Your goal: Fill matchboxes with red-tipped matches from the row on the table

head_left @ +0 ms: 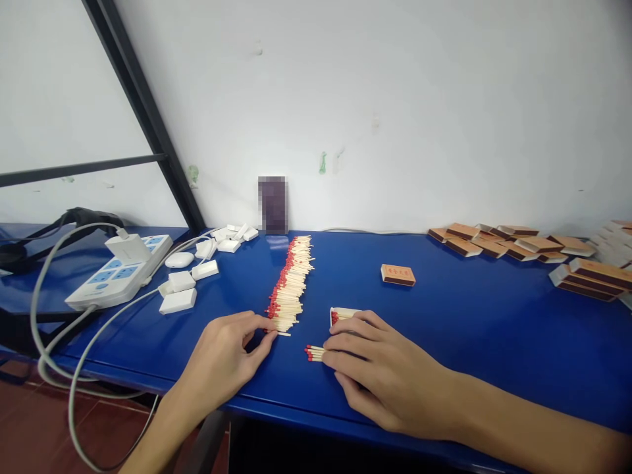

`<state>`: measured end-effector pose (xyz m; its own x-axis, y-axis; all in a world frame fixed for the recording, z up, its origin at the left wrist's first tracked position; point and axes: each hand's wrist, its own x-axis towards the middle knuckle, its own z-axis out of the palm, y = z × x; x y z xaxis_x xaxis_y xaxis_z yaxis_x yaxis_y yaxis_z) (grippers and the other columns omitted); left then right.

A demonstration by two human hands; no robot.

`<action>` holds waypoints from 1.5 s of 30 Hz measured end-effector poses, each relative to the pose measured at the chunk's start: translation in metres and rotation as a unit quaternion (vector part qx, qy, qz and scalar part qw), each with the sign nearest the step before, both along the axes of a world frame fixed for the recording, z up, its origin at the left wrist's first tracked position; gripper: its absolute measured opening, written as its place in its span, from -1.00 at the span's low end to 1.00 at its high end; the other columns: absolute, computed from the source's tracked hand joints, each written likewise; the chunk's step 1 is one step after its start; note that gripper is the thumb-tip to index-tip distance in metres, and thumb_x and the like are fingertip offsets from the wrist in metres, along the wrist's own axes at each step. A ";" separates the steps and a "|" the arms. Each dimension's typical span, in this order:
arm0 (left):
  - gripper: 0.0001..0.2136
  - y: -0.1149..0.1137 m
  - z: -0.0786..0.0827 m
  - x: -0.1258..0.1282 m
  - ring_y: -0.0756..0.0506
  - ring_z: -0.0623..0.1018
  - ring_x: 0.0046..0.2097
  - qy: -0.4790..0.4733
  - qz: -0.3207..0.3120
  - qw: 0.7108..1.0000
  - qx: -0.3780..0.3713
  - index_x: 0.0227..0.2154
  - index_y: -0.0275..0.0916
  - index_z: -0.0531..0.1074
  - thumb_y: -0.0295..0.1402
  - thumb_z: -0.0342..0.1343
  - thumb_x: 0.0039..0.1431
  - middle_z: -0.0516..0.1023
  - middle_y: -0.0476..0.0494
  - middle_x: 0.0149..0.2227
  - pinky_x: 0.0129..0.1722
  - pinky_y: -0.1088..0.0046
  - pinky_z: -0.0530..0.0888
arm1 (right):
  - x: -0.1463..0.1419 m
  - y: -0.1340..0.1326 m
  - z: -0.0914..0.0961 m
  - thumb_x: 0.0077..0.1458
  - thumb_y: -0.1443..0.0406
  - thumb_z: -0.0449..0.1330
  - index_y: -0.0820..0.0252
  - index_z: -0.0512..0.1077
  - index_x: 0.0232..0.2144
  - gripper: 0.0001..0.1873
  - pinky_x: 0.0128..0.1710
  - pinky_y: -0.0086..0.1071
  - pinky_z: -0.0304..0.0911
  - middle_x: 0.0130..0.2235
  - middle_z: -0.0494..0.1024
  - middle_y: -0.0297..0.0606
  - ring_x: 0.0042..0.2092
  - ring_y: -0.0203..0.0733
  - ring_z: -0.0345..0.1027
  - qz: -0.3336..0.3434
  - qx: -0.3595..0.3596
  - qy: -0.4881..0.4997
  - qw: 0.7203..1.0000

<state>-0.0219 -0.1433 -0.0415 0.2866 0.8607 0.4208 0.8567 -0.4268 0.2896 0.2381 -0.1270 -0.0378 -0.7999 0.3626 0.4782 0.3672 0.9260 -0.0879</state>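
My left hand has its thumb and index finger pinched on a match at the near end of a long row of matches. The row's red heads face left. Palm down to the right, my right hand curls its fingers over a small bunch of matches, whose red heads stick out leftward; the other ends are hidden beneath the fingertips. Just beyond those fingers lies a white matchbox tray with matches inside, partly covered by the hand.
One orange matchbox lies behind my right hand. Several more matchboxes are heaped at the back right. White adapters, cables and a power strip occupy the left. A blurred dark rectangle leans on the wall.
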 end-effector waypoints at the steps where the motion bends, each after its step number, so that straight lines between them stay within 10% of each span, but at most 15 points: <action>1: -0.87 0.000 0.000 0.000 0.04 0.38 -0.51 -0.002 -0.002 1.000 -0.001 -0.29 -0.13 0.55 -0.35 0.09 0.22 0.47 0.06 -0.51 -0.50 0.53 0.26 | 0.000 0.000 0.000 0.23 0.38 0.06 0.20 0.52 -0.20 -0.77 0.06 -0.21 0.17 -0.25 0.60 -0.23 -0.10 -0.17 0.38 -0.001 0.003 0.000 1.000; 23: -0.87 -0.003 0.010 0.001 0.01 0.45 -0.33 0.062 -0.218 0.974 0.012 -0.26 -0.20 0.44 -0.43 -0.01 0.35 0.52 -0.02 -0.36 -0.21 0.43 0.34 | 0.001 0.001 -0.001 0.23 0.39 0.06 0.22 0.52 -0.21 -0.77 0.00 -0.21 0.18 -0.25 0.60 -0.22 -0.11 -0.15 0.38 0.003 -0.001 0.003 1.000; 34: -0.90 -0.002 0.012 -0.022 0.02 0.42 -0.40 -0.013 -0.179 0.980 0.090 -0.31 -0.22 0.46 -0.53 0.10 0.21 0.48 -0.02 -0.43 -0.38 0.48 0.35 | 0.010 0.007 0.000 0.22 0.41 0.08 0.18 0.53 -0.23 -0.79 -0.05 -0.21 0.19 -0.31 0.61 -0.29 -0.14 -0.17 0.39 0.014 -0.025 0.006 1.000; 45: -0.80 0.001 0.008 -0.018 -0.03 0.49 -0.29 0.054 -0.098 0.994 0.013 -0.13 -0.17 0.54 -0.31 0.03 0.32 0.50 -0.09 -0.31 -0.27 0.48 0.44 | 0.014 0.010 0.003 0.20 0.42 0.10 0.16 0.51 -0.18 -0.78 -0.05 -0.22 0.20 -0.26 0.62 -0.27 -0.11 -0.18 0.40 0.039 -0.028 0.003 0.999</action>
